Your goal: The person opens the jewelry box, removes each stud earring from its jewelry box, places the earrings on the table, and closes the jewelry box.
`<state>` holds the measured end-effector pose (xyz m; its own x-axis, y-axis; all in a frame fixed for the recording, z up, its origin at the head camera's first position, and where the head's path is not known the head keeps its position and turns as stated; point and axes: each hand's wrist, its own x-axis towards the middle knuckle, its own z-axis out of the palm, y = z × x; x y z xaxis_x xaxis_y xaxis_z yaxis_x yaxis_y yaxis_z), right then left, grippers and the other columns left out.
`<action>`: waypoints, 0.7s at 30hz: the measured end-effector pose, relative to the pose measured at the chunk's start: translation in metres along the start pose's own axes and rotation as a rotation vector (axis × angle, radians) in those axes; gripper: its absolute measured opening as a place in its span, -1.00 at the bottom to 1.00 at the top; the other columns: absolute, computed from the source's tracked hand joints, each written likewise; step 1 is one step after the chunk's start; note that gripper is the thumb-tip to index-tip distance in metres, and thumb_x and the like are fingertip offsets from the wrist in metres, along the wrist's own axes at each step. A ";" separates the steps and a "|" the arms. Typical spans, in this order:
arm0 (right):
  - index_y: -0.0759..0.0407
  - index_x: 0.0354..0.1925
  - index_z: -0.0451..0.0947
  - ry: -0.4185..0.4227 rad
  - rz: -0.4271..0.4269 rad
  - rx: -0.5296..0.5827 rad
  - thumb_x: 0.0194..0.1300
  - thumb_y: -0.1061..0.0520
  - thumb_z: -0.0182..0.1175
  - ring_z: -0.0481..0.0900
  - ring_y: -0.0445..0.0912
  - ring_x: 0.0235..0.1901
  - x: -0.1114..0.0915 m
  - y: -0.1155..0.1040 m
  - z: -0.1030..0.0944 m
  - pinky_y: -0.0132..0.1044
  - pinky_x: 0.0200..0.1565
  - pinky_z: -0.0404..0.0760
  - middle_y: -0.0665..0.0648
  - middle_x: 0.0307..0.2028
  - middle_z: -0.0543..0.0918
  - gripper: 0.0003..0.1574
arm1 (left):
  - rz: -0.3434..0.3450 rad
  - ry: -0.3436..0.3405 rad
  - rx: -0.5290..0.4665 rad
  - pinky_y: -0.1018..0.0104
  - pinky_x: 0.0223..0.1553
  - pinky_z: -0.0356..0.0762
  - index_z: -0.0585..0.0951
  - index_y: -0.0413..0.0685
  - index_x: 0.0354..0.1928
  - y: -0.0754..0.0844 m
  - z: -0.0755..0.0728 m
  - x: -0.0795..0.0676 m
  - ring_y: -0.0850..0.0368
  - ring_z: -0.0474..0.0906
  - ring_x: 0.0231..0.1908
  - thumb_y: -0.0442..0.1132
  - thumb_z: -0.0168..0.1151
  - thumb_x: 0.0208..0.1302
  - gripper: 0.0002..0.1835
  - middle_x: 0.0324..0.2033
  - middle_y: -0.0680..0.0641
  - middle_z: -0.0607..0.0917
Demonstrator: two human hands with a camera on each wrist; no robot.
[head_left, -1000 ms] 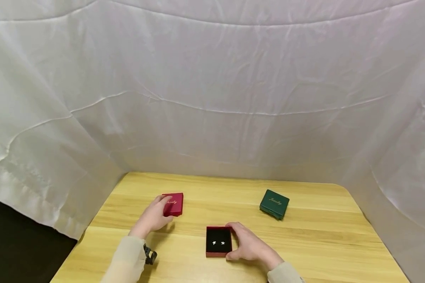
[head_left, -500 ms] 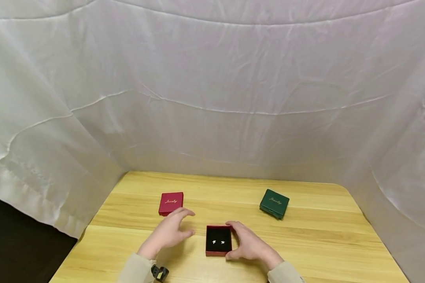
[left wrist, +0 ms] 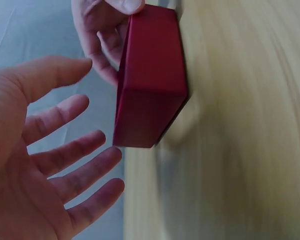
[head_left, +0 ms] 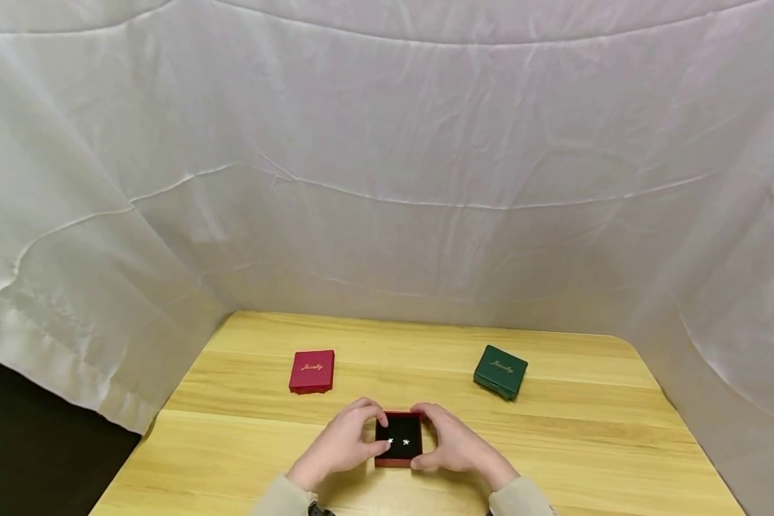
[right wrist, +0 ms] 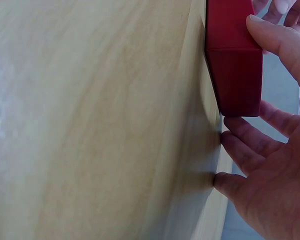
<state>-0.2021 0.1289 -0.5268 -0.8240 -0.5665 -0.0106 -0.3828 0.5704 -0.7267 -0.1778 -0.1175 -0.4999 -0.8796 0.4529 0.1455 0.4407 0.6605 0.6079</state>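
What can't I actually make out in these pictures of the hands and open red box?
Head view, star ornaments: fine detail too small; left hand partly covers one.
Head view, green case: underside hidden by its top.
Head view, dark wrist device: cut off by the bottom edge.
Left wrist view, red box: inside hidden by its walls.

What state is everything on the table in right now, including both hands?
Red jewelry box: open, standing upright
Star-shaped studs: side by side on the black insert
Red Jewelry-marked piece: flat, lettering up; lid or closed box, can't tell
Green Jewelry-marked piece: flat, lettering up, set askew; lid or closed box, unclear
Left hand: spread, holding nothing
Right hand: gripping the open box
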 end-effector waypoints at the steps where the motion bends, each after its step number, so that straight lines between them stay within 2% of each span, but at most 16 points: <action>1: 0.28 0.32 0.31 0.001 -0.001 0.000 -0.11 -0.10 0.57 0.41 0.10 0.18 0.000 0.000 0.000 0.17 0.23 0.33 0.18 0.19 0.47 0.12 | 0.002 0.009 -0.004 0.01 0.06 0.52 0.61 0.03 -0.22 0.000 0.002 0.001 0.04 0.53 -0.01 -0.16 0.44 0.08 -0.76 -0.04 0.07 0.58; 5: 0.28 0.32 0.31 0.004 -0.003 0.003 -0.12 -0.09 0.57 0.41 0.11 0.19 0.000 0.001 0.001 0.18 0.23 0.32 0.18 0.20 0.47 0.12 | -0.004 0.033 -0.014 0.05 0.04 0.53 0.61 0.02 -0.27 -0.003 0.009 0.003 0.05 0.53 -0.04 -0.21 0.46 0.04 -0.77 -0.08 0.05 0.57; 11: 0.27 0.30 0.32 0.005 0.000 0.006 -0.11 -0.08 0.57 0.42 0.10 0.16 -0.001 0.000 0.000 0.17 0.22 0.34 0.17 0.17 0.48 0.10 | -0.021 0.021 -0.019 -0.03 0.11 0.48 0.65 0.00 -0.26 -0.006 0.015 0.005 -0.05 0.51 0.03 -0.22 0.46 0.03 -0.78 0.04 -0.12 0.56; 21: 0.24 0.29 0.32 -0.005 0.005 0.023 -0.09 -0.09 0.56 0.42 0.09 0.17 -0.001 -0.002 -0.001 0.17 0.21 0.35 0.16 0.17 0.48 0.07 | -0.050 -0.002 0.000 0.00 0.12 0.47 0.70 0.00 -0.29 -0.008 0.019 0.008 -0.07 0.51 0.05 -0.24 0.44 0.04 -0.84 0.05 -0.13 0.58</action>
<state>-0.2006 0.1290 -0.5252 -0.8238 -0.5666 -0.0172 -0.3692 0.5592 -0.7423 -0.1848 -0.1079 -0.5182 -0.9002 0.4206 0.1134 0.3961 0.6822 0.6146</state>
